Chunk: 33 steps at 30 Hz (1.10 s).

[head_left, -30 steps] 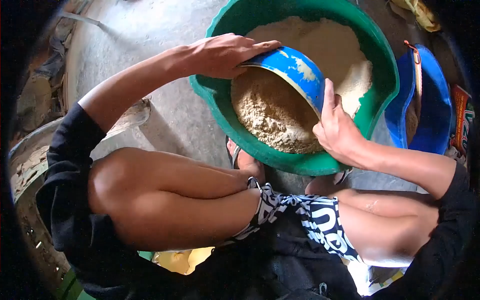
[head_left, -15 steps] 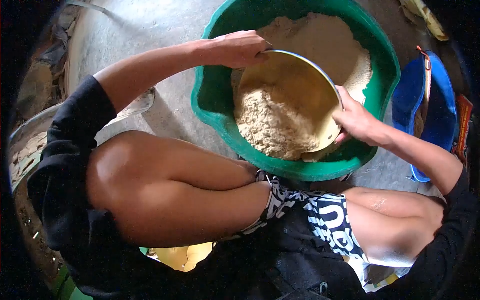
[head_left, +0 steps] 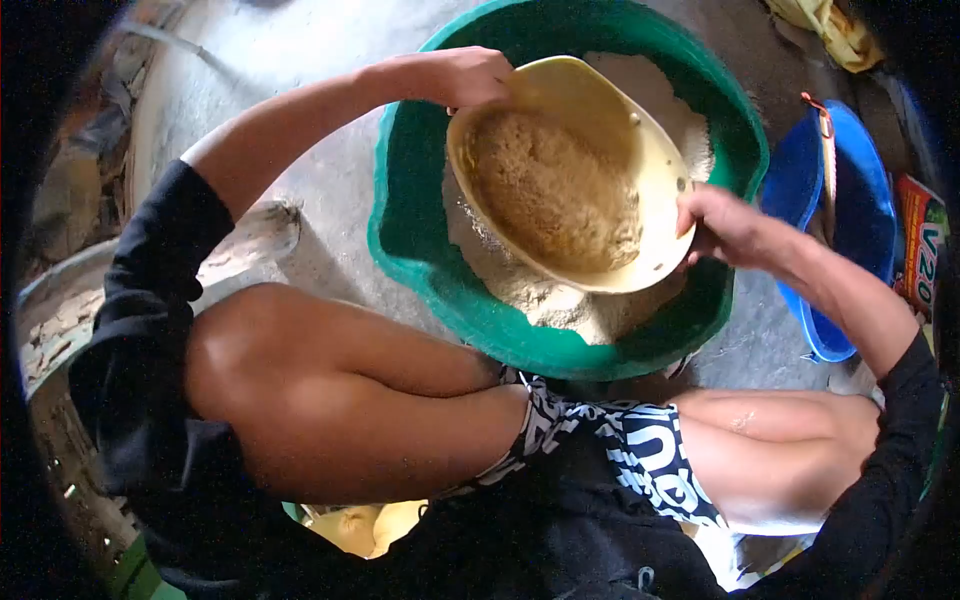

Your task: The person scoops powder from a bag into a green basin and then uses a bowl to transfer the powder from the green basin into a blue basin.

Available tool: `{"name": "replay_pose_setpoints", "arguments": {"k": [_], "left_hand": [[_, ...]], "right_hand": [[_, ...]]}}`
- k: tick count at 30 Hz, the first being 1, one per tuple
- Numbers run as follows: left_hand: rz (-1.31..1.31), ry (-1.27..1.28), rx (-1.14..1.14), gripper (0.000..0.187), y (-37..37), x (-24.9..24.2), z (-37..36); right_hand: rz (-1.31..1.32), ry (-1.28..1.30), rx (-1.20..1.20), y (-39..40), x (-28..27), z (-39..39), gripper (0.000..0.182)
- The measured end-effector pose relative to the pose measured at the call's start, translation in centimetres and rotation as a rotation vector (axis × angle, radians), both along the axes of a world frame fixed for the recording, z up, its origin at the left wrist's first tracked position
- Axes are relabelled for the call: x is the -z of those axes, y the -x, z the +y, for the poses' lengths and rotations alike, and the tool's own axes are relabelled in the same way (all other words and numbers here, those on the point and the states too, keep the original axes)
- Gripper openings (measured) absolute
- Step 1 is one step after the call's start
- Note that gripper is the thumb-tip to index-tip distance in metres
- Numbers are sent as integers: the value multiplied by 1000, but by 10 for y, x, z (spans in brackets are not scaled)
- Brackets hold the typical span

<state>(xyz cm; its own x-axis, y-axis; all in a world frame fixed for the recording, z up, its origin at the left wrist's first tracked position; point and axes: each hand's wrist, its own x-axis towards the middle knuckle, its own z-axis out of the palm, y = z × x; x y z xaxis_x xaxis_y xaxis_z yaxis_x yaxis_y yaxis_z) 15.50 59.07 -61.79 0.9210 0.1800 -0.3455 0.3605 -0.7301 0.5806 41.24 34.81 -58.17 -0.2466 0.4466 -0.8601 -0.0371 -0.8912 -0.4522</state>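
Observation:
My left hand (head_left: 478,78) grips the far left rim of a pale yellow round sieve (head_left: 660,165) with rivets along its wall. At the opposite side, my right hand (head_left: 722,225) is closed on the rim, thumb over the edge. Coarse beige flour (head_left: 550,185) lies inside the sieve, smeared by motion and covering its bottom. The sieve is tilted above a large green tub (head_left: 420,280), apart from the tub's front wall. Finer pale flour (head_left: 590,325) is heaped in the tub beneath it, partly hidden by the sieve.
To the right of the tub stands a blue container (head_left: 865,200) with a strap across it. A printed red and green packet (head_left: 920,240) lies beyond it. Yellowish crumpled material (head_left: 835,30) is at the far right. My bent legs (head_left: 360,400) flank the tub's near side on the concrete floor.
Both hands have raised and shifted the sieve slightly left, changing its tilt. The flour has gone from a pile at its lower left to a moving layer spread across it.

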Motion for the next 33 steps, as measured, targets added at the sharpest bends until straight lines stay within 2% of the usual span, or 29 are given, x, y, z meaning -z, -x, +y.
{"name": "replay_pose_setpoints", "arguments": {"k": [2, 4, 6, 7, 9, 13, 15, 16, 18, 19, 20, 21, 23, 24, 26, 27, 28, 31, 32, 33], "left_hand": [[-135, -15, 64, 29, 0, -5, 17], [168, -81, -113, 30, -16, -47, 9], [-170, -102, -30, 28, -22, -50, 19], [-112, -98, -62, 29, -29, -53, 28], [-289, -210, -96, 32, -44, -66, 27], [-70, -310, -150, 37, -99, -117, 15], [-308, -133, -149, 34, -126, -133, -1], [-179, -90, -177, 32, -140, -153, -12], [-301, 49, -207, 33, -174, -172, -42], [-254, -22, -91, 30, -196, -180, -43], [-334, -109, -17, 28, -219, -180, -47], [-419, -204, 52, 27, -241, -179, -53], [-432, -5, 30, 22, -279, -209, -108], [-270, 29, -78, 22, -303, -213, -117], [-539, -209, 123, 28, -351, -181, -129], [-269, -253, 100, 28, -363, -190, -148], [-429, -338, 166, 30, -396, -145, -147], [-429, -354, 18, 39, -406, -120, -182], [-465, -361, 66, 45, -402, -115, -190], [-516, -381, 105, 42, -394, -111, -201]], "right_hand": [[-57, -72, 23, -19, -9, 11, 17], [-120, -154, 129, -24, -10, 12, 18], [-119, -154, 62, -27, -21, 15, 19], [-160, -187, 30, -28, -26, 15, 20], [-134, -137, -31, -46, -22, 13, 20], [-228, -185, 6, -86, -68, 0, 18], [-309, -174, 24, -124, -97, -12, 20], [-359, -181, -13, -144, -112, -22, 19], [-472, -287, 102, -162, -142, -55, 13], [-593, -284, 92, -177, -157, -72, 13], [-662, -384, 221, -183, -165, -90, 13], [-698, -364, 185, -202, -169, -105, 13], [-839, -418, 288, -211, -183, -139, 14], [-947, -422, 373, -221, -180, -157, 20], [-1117, -473, 458, -230, -171, -186, 32], [-1183, -524, 457, -231, -165, -197, 39], [-1254, -554, 499, -246, -146, -212, 47], [-1706, -702, 138, -241, -118, -232, 61], [-1785, -775, 134, -236, -105, -238, 63], [-1817, -816, 137, -230, -92, -246, 66]]}}
